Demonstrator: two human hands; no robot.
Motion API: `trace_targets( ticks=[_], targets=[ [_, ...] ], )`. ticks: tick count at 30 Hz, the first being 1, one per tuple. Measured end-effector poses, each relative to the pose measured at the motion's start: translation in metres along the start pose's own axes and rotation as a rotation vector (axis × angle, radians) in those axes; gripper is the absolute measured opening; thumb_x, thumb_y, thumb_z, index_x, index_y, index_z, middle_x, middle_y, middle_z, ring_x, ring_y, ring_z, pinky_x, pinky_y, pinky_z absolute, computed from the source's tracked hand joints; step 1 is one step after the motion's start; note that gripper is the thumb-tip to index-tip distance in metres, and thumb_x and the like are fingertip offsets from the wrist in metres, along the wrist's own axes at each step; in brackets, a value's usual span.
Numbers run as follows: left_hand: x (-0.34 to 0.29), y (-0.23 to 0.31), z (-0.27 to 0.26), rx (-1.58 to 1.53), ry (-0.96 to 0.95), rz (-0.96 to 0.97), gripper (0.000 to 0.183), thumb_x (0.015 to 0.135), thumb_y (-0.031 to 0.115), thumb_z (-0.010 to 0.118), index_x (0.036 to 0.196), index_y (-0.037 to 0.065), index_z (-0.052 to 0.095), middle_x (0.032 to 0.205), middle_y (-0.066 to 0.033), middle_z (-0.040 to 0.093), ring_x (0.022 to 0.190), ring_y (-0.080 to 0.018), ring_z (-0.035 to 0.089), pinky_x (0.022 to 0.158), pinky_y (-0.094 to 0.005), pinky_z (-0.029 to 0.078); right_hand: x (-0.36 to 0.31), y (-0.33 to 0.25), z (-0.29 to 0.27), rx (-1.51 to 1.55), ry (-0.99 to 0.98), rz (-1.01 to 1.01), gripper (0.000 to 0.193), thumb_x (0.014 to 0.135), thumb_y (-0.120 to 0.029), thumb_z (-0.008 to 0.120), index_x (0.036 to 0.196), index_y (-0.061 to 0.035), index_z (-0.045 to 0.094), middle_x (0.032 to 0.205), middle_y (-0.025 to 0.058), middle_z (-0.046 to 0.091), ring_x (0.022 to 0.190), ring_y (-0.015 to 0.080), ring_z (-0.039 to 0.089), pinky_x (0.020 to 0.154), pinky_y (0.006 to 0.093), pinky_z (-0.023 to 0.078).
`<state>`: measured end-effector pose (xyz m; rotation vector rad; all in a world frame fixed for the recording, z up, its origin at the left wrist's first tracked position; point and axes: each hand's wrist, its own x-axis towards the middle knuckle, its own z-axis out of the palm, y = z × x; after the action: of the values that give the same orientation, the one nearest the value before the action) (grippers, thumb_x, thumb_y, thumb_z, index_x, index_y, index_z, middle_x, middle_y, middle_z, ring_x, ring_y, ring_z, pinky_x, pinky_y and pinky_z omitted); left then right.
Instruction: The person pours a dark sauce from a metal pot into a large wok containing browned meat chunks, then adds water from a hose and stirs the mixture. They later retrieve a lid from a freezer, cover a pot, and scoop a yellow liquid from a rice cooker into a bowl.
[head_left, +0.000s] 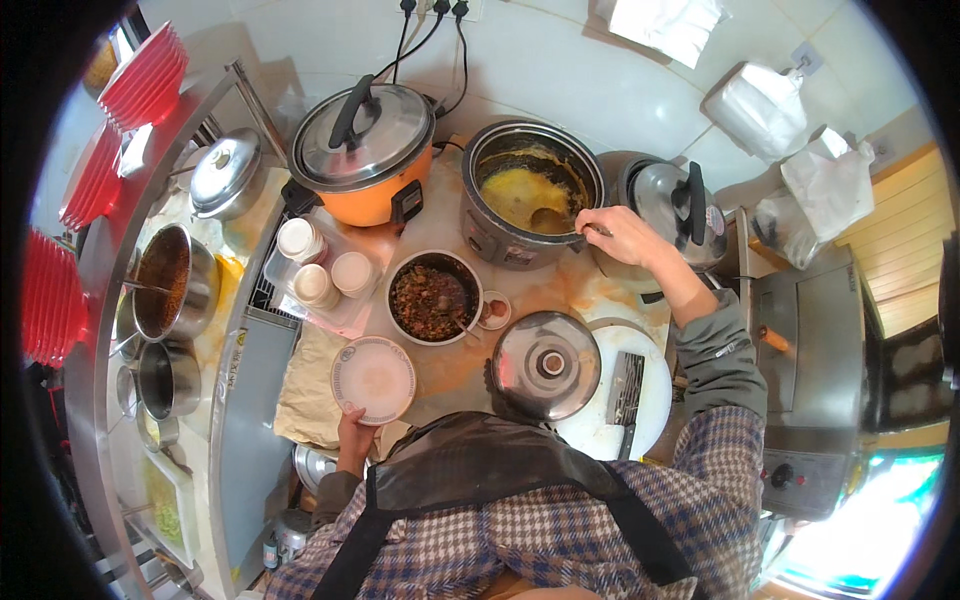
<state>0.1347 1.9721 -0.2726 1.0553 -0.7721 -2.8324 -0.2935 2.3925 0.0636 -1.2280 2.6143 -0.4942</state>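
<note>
In my left hand (357, 436) is a pale round plate (372, 380) with a patterned rim, gripped at its near edge, level above the counter. My right hand (622, 236) is at the right rim of an open dark cooker pot (478, 215), fingers closed on the handle end of a ladle (549, 220). The ladle's bowl dips into yellow soup (518, 190), and its handle is mostly hidden by the fingers. Between my hands stands a steel pot of dark chopped food (432, 297), with a spoon in it. Beside that pot sits a small white dish (494, 310).
An orange cooker (365, 205) with a lid stands far left, near lidded jars (315, 285). A steel lid (546, 366) lies near a white cutting board (655, 400) with a cleaver (626, 390). Another lidded cooker (660, 205) is at right. Red bowls (50, 295) line a left shelf.
</note>
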Motion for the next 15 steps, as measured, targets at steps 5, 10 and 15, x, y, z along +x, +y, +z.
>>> trace_targets(
  ticks=[5,10,15],
  targets=[
    [0.006,-0.006,0.007,-0.043,-0.034,0.021,0.063,0.086,0.003,0.051,0.145,0.009,0.031,0.143,-0.0149,0.043,0.131,-0.0364,0.044,0.104,-0.0608,0.041,0.024,0.036,0.029,-0.32,0.083,-0.122,0.013,0.084,-0.009,0.055,0.096,-0.0058,0.059,0.09,0.017,0.064,0.089,0.036,0.062,0.074,0.0463,0.051],
    [-0.002,-0.005,0.011,0.005,-0.007,-0.004,0.055,0.091,0.018,0.056,0.142,0.011,0.037,0.14,-0.0139,0.045,0.126,-0.0334,0.047,0.102,-0.0567,0.043,0.04,0.058,0.048,-0.445,0.125,-0.204,0.022,0.081,-0.006,0.054,0.103,-0.0077,0.059,0.109,0.0122,0.063,0.102,0.032,0.06,0.081,0.0415,0.053],
    [-0.022,0.007,0.007,-0.012,-0.006,-0.045,0.055,0.095,0.039,0.056,0.14,0.011,0.041,0.136,-0.0158,0.046,0.123,-0.0323,0.049,0.103,-0.0492,0.044,0.04,0.059,0.044,-0.54,0.099,-0.236,0.027,0.081,-0.006,0.055,0.107,-0.0086,0.06,0.113,0.0097,0.063,0.104,0.029,0.059,0.082,0.0386,0.054]
  ],
)
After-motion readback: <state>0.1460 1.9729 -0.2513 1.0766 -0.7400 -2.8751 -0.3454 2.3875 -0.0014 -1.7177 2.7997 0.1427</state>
